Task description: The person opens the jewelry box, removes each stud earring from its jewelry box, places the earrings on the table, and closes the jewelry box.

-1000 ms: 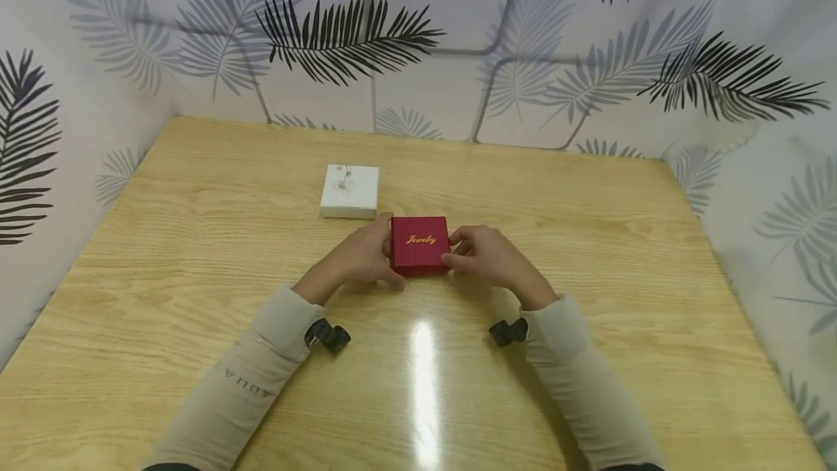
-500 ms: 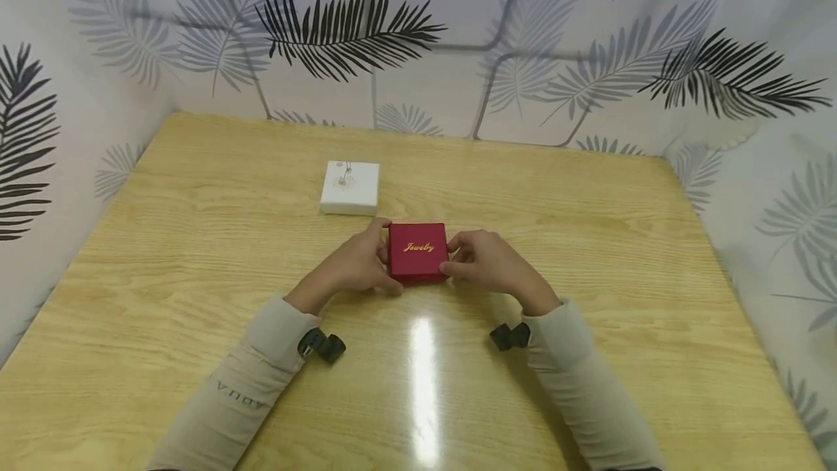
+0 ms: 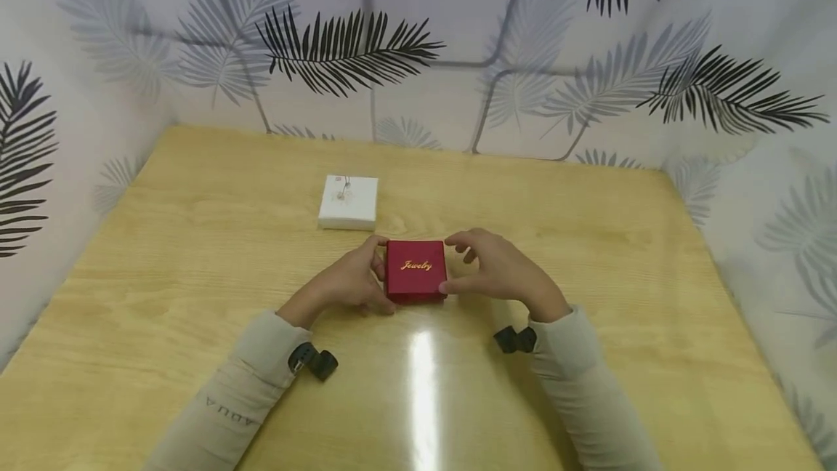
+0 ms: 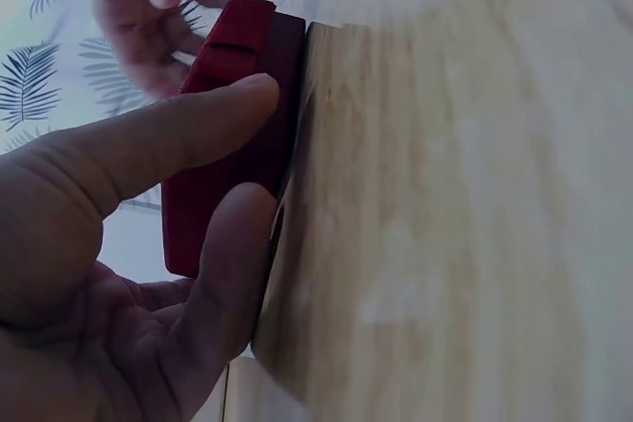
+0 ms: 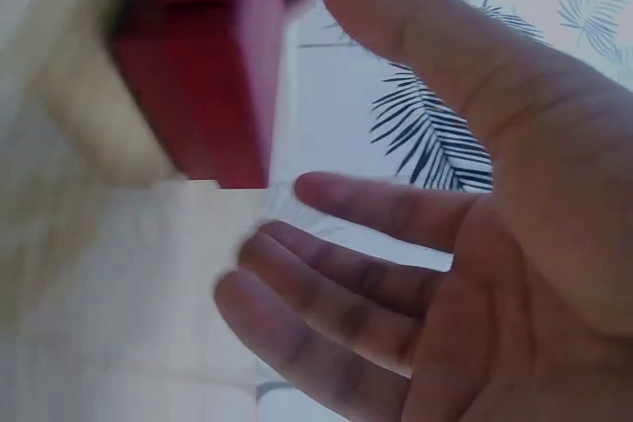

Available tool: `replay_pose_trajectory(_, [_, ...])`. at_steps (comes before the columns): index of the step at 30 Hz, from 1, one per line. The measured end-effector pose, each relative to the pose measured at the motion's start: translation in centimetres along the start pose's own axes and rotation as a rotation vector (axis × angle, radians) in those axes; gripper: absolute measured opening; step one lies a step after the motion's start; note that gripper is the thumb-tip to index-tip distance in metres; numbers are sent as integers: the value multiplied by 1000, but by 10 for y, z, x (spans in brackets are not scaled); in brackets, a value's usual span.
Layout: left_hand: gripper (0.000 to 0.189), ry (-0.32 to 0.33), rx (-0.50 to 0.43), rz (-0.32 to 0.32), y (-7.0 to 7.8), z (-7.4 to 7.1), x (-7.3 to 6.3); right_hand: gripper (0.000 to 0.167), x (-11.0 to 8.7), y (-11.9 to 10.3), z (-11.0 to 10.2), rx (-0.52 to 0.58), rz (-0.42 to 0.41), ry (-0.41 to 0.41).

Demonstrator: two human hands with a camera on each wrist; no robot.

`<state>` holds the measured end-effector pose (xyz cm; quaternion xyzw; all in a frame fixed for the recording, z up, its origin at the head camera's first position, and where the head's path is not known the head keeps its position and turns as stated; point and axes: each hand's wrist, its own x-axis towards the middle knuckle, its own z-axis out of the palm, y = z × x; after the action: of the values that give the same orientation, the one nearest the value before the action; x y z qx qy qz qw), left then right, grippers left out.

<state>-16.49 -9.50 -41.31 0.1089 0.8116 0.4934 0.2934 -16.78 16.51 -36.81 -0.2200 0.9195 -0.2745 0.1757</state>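
A closed red jewelry box [image 3: 415,280] with gold "Jewelry" lettering lies flat on the wooden table. My left hand [image 3: 348,283] holds it by its left side. In the left wrist view, the thumb [image 4: 213,124] lies across the front of the red box [image 4: 259,37]. At the right side of the box is my right hand [image 3: 502,272], thumb and fingers spread apart. The right wrist view shows a gap between the fingers [image 5: 316,303] of that hand and the red box [image 5: 203,76].
Behind and to the left of the red box sits a white box [image 3: 349,202] with a small flower print. The wooden table [image 3: 588,216] reaches back to a leaf-patterned wall covering [image 3: 418,42]. A bright light reflection [image 3: 423,398] crosses the tabletop in front.
The red box has slid towards me, away from the white box, with my left hand on it. My right hand's fingers have spread and come off its right side.
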Motion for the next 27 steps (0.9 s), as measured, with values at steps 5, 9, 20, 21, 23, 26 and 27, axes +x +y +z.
replay_pose_trajectory(5, [105, -4, 22, -5, -5, 5, 2, 81, 3, -3, 7, -56, -112, 48])
replay_pose_trajectory(9, [101, 13, 45, -16, -5, 4, 3, 84, 6, -8, 12, -68, -129, 33])
replay_pose_trajectory(20, [95, 31, 53, -18, -6, 0, 4, 84, 15, -14, 27, -80, -168, 34])
replay_pose_trajectory(21, [96, 29, 52, -13, -6, 0, 4, 85, 15, -14, 28, -82, -172, 36])
replay_pose_trajectory(23, [96, 25, 58, 2, -6, 1, 4, 86, 15, -13, 29, -86, -180, 39])
replay_pose_trajectory(26, [97, 29, 75, 19, -3, -1, 3, 89, 16, -13, 30, -89, -189, 43])
replay_pose_trajectory(27, [97, 32, 79, 19, -3, -2, 3, 90, 17, -13, 31, -88, -190, 43])
